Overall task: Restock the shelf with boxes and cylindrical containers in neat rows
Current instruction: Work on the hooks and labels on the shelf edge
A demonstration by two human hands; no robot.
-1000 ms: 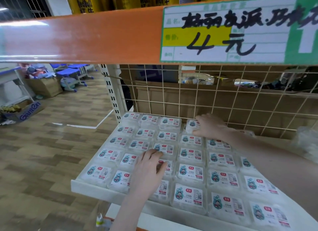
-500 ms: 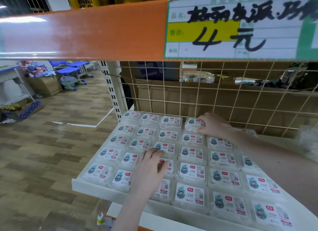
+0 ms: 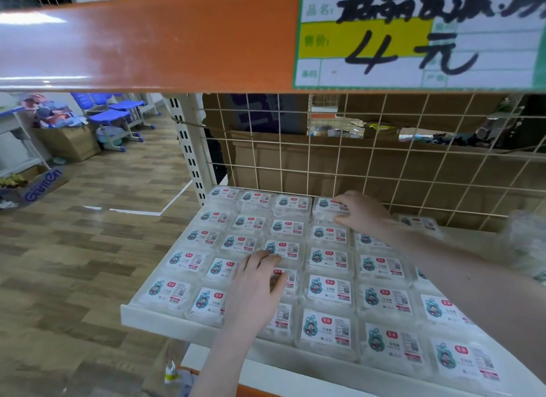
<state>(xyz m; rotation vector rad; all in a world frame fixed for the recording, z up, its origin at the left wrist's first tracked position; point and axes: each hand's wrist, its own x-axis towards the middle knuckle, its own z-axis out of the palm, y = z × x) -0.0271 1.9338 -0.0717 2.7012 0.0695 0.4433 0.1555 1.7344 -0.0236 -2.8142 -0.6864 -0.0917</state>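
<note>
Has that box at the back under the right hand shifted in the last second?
Yes. The right hand slid the back-row box slightly left, toward its neighbour.

Along the top right of the frame, a price tag [image 3: 419,36] on the orange shelf beam [image 3: 147,42] shows a handwritten "4 元" beneath handwritten characters I can't make out. At the far left, a cardboard box [image 3: 41,184] on the floor reads "Ganten". The labels on the small packs [image 3: 328,327] are too fine to read.

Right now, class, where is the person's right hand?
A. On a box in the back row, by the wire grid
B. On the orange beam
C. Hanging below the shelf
A: the right hand grips a back-row box just before the wire grid.
</note>
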